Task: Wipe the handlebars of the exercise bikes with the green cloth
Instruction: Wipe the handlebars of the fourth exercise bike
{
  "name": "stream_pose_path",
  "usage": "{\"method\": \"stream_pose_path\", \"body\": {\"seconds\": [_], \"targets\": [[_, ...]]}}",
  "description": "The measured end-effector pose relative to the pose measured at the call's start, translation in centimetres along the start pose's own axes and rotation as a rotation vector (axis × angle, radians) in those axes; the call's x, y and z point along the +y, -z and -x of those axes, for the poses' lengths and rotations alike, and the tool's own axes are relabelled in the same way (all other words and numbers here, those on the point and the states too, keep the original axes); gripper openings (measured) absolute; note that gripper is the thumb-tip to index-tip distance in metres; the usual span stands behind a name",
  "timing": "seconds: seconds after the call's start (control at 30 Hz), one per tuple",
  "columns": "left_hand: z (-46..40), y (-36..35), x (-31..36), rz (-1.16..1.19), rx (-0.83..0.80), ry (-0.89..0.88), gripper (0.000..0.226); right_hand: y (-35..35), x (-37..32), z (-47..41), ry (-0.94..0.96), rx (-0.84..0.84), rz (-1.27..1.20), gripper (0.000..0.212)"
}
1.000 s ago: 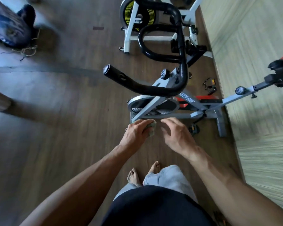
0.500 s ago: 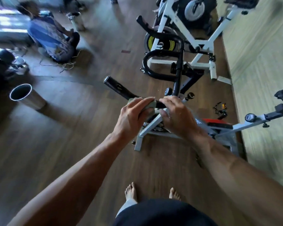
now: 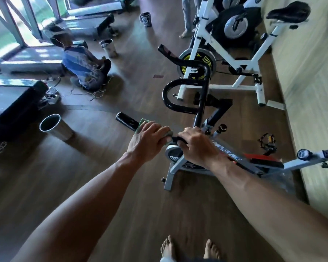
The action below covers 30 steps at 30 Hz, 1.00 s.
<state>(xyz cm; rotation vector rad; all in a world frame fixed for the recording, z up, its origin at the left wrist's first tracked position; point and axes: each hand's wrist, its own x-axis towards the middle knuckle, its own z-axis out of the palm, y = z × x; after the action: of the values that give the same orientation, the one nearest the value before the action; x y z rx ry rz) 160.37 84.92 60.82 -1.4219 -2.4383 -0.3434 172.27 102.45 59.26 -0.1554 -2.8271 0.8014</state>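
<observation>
While the wipe is under way on the nearest bike, these points stand out:

Cloth: the green cloth (image 3: 143, 123) is folded around the black handlebar (image 3: 201, 103) near its left grip end, soft and light by the look of it, likely to bunch or slide unless pressed against the bar.

Left hand: the left hand (image 3: 148, 140) has its fingers curled over the cloth and the bar beneath, clamping the fabric to the tube.

Right hand: the right hand (image 3: 197, 146) is wrapped around the bar just beside the cloth, fingers curled under, apparently steadying it.

Handlebar: a rigid, glossy tube, probably slick; its grip end (image 3: 125, 119) juts out beyond the cloth. The best hold looks to be a full wrap of cloth around the tube.

Writing: the grey frame (image 3: 235, 157) reads "SPINNER BIKE", the first letter partly hidden by the wrist, so the word is a fair guess.

Beyond: a white bike (image 3: 254, 59) with a yellow-marked flywheel stands behind; a metal bin (image 3: 54, 127) sits on the wooden floor (image 3: 106, 186) to the left, and a person (image 3: 83, 67) sits farther back.
</observation>
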Motion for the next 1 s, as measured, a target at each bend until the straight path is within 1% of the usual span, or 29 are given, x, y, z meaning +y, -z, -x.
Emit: {"method": "stream_pose_path", "body": {"seconds": [0.07,0.17,0.3,0.4,0.47,0.53,0.67,0.77,0.83,0.93,0.97,1.0], "targets": [[-0.2,0.6,-1.1,-0.092,-0.072,-0.021,0.039,-0.5,0.2,-0.1,0.007,0.017,-0.007,0.032],[-0.8,1.8,-2.6,-0.218,-0.169,-0.075,0.047,-1.0,0.3,-0.1,0.031,0.073,-0.01,0.029],[-1.4,3.9,-5.8,-0.384,-0.164,-0.223,0.045,-1.7,0.2,-0.2,0.045,0.145,-0.026,0.027],[-1.6,4.5,-6.1,-0.475,-0.146,-0.208,0.043,-2.1,0.4,-0.2,0.048,0.146,-0.026,0.029],[-0.5,3.1,-4.6,-0.435,-0.094,-0.189,0.04,-2.4,0.4,0.0,0.042,0.16,-0.017,0.029],[0.5,1.8,-3.9,-0.374,-0.016,-0.217,0.034,-2.7,0.3,0.1,0.045,0.174,-0.008,0.029],[-0.5,3.0,-6.0,-0.397,-0.065,-0.275,0.033,-2.6,0.6,0.0,0.049,0.133,-0.008,0.034],[-0.9,3.9,-7.3,-0.419,-0.063,-0.296,0.033,-2.3,0.6,0.1,0.049,0.127,-0.012,0.039],[0.0,3.5,-6.7,-0.411,-0.022,-0.261,0.032,-2.5,0.5,0.2,0.039,0.116,-0.013,0.038],[1.2,1.4,-4.4,-0.406,-0.047,-0.115,0.036,-2.7,0.7,0.1,0.03,0.11,0.001,0.034],[1.4,0.9,-3.9,-0.388,-0.051,-0.098,0.038,-2.7,0.8,0.2,0.033,0.121,0.0,0.033],[1.2,0.9,-3.9,-0.381,-0.052,-0.12,0.038,-2.7,0.8,0.1,0.04,0.131,0.004,0.033]]}}
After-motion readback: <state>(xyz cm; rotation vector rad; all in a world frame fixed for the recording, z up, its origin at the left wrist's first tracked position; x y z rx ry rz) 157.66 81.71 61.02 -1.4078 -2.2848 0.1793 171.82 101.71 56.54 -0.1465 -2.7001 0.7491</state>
